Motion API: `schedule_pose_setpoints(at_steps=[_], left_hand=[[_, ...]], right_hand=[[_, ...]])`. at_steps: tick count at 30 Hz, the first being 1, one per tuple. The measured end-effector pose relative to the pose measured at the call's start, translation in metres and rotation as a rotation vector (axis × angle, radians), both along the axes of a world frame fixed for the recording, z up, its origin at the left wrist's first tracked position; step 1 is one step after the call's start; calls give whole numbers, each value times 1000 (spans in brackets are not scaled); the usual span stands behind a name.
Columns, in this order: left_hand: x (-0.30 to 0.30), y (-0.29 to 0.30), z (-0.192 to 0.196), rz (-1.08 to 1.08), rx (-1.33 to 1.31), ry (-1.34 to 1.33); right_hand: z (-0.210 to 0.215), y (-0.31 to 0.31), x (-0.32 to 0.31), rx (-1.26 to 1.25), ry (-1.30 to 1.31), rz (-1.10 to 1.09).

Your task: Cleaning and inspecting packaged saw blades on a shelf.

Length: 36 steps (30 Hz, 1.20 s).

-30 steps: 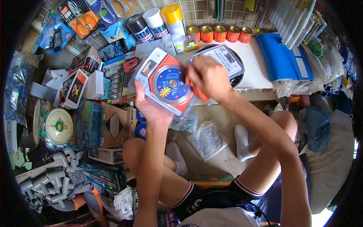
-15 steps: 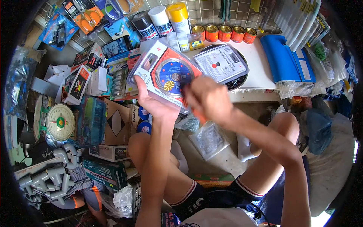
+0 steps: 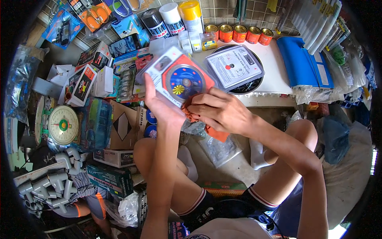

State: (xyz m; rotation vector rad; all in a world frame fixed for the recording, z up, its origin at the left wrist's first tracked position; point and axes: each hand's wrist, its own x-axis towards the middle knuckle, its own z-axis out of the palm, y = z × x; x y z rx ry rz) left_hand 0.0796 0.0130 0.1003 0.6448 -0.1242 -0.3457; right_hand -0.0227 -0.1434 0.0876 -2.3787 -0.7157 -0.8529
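Observation:
A clear plastic pack with a blue diamond saw blade on a red and white card is tilted in front of me. My left hand holds it from below, thumb up along its left edge. In my right hand is a bunched orange cloth, pressed against the lower right corner of the pack. Fingers are curled round the cloth, one end hanging below them. A second saw blade pack, white card upward, lies on a round dark tray just beyond my right hand.
Spray cans and small red tins line the back of the white shelf. A blue folder lies at right. To the left are boxes, a dial scale and grey pipe fittings. A plastic bag lies between my feet.
My right hand, with the orange cloth, has moved down from the blade's right side to the pack's lower corner. The pack stays in my left hand; the view has shifted slightly.

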Motion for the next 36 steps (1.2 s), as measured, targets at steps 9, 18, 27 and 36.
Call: schedule_pose_setpoints(at_steps=[9, 18, 27, 36], left_hand=[[-31, -20, 2, -272, 12, 58], [-29, -20, -1, -391, 105, 22], [-37, -27, 4, -389, 74, 10], [-37, -30, -2, -353, -91, -140]], right_hand=[[12, 1, 8, 46, 30, -115], [7, 0, 23, 89, 19, -254], [17, -1, 33, 109, -126, -351], [12, -28, 49, 363, 141, -532]])
